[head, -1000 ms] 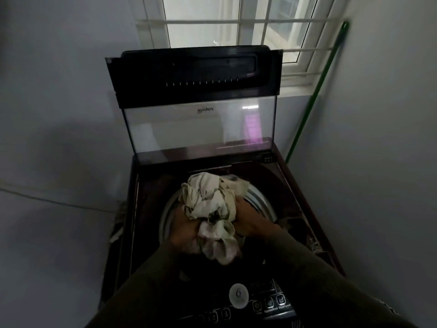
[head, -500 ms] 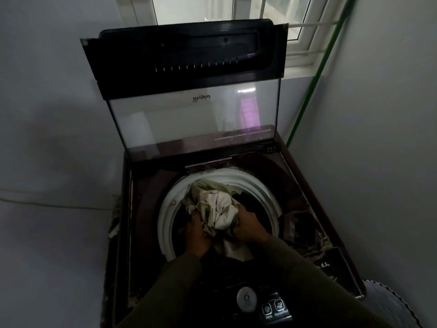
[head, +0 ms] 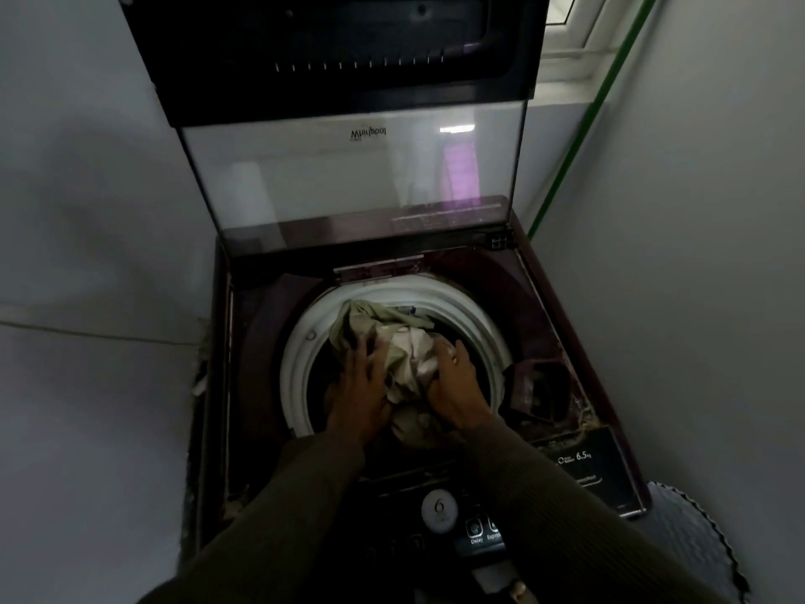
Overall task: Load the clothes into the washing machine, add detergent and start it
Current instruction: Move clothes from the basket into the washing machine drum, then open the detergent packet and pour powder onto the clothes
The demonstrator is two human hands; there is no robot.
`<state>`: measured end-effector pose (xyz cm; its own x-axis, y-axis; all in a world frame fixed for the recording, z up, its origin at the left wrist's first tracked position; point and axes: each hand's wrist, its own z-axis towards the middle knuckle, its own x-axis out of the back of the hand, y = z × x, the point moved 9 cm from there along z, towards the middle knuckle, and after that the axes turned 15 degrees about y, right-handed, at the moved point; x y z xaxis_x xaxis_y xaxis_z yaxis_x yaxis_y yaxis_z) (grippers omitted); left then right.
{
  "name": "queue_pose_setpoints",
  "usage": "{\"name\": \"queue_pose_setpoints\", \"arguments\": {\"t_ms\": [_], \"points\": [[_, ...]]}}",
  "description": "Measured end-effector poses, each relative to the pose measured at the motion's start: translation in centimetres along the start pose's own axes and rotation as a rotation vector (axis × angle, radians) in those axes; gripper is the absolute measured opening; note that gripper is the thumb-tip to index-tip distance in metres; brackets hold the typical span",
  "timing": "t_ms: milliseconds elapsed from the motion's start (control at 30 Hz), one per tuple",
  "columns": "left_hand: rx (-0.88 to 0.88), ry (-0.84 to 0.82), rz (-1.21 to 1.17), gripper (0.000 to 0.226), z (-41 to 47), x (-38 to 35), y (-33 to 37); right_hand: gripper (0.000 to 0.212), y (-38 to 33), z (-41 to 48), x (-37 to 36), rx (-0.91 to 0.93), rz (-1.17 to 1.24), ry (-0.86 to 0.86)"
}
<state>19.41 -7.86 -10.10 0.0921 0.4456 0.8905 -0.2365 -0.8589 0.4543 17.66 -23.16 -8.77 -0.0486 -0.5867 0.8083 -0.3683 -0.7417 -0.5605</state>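
Nearest me, the panel (head: 440, 507) sits between my sleeves. Past it, my left hand (head: 363, 385) lies with fingers spread flat on the left of the clothes (head: 405, 355); my right hand (head: 455, 381) has its fingers curled around the bundle's right side. The bundle sits between both palms, inside the drum's white rim (head: 300, 342), partly sunk below it. To do this well, I'd press down evenly and tuck loose folds under the rim, leaving none draped over it. Farther back, the lid (head: 348, 176) stands upright.
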Motion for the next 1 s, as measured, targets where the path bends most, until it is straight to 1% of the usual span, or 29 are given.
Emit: {"name": "queue_pose_setpoints", "arguments": {"t_ms": [100, 167, 233, 267, 333, 400, 467, 533, 600, 667, 733, 833, 900, 1000], "points": [[-0.1, -0.161, 0.202, 0.09, -0.7, -1.7, 0.6, 0.067, 0.3, -0.3, -0.9, 0.113, -0.171, -0.068], [-0.12, -0.263, 0.263, 0.086, -1.3, -3.0, 0.4, 0.065, 1.3, -0.7, -1.9, 0.124, -0.328, -0.132], [-0.16, -0.341, 0.256, 0.084, -1.9, -4.4, 0.4, 0.06, 2.6, -1.2, -2.3, 0.101, -0.51, -0.194], [-0.208, -0.376, 0.236, 0.085, -2.2, -4.9, 0.8, 0.059, 3.2, -1.5, -2.0, 0.07, -0.589, -0.226], [-0.323, -0.413, 0.154, 0.087, -2.8, -5.4, 2.1, 0.058, 4.1, -1.7, -1.4, 0.007, -0.661, -0.259], [-0.365, -0.392, 0.057, 0.09, -3.0, -4.7, 2.9, 0.057, 4.0, -1.6, -0.8, 0.0, -0.67, -0.24], [-0.346, -0.335, -0.04, 0.088, -2.6, -3.6, 2.8, 0.053, 2.9, -1.1, -0.6, 0.068, -0.661, -0.192], [-0.336, -0.297, -0.068, 0.086, -2.4, -2.6, 2.2, 0.052, 1.5, -0.7, -0.4, 0.148, -0.628, -0.159], [-0.335, -0.26, -0.011, 0.086, -2.2, -1.8, 1.3, 0.056, 0.2, -0.5, 0.0, 0.211, -0.601, -0.135], [-0.307, -0.246, 0.106, 0.087, -2.0, -0.8, 0.7, 0.061, -1.2, -0.5, 0.6, 0.276, -0.585, -0.102], [-0.235, -0.198, 0.225, 0.076, -1.9, 0.3, 0.3, 0.065, -2.3, -1.2, 0.8, 0.338, -0.579, -0.081], [-0.141, -0.115, 0.282, 0.068, -1.6, 2.6, 0.4, 0.076, -3.4, -2.1, 1.1, 0.382, -0.556, -0.069], [-0.127, -0.053, 0.341, 0.07, -2.1, 4.0, 0.5, 0.076, -4.4, -2.8, 1.5, 0.432, -0.542, -0.048], [-0.091, 0.029, 0.453, 0.078, -3.0, 6.0, 0.5, 0.076, -6.0, -3.6, 2.2, 0.492, -0.504, -0.023]]}}
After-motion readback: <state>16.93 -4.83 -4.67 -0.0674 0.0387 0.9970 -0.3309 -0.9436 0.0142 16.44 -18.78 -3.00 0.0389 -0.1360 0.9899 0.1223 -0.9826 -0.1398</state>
